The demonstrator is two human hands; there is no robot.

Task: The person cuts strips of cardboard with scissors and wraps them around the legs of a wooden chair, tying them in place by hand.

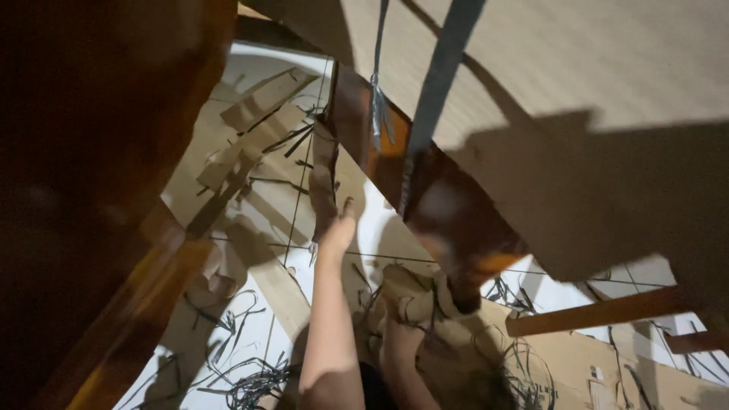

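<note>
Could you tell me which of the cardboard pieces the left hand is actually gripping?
The narrow upright cardboard strip beside the dark wooden leg. The left hand closes on its lower end; the other cardboard pieces lie flat on the floor.

The whole view is smeared by motion, so edges are soft throughout. The dark brown wooden piece (91, 175) filling the left side is cut off by the top, left and bottom edges, and what it is cannot be told. The cardboard sheet (577, 99) runs off the top and right. The right hand (406, 304) is buried in crumpled brown paper (425, 300), its fingers hidden. The left hand (339, 228) is blurred against a cardboard strip (325, 182); its grip cannot be made out. Both forearms leave the bottom edge.
</note>
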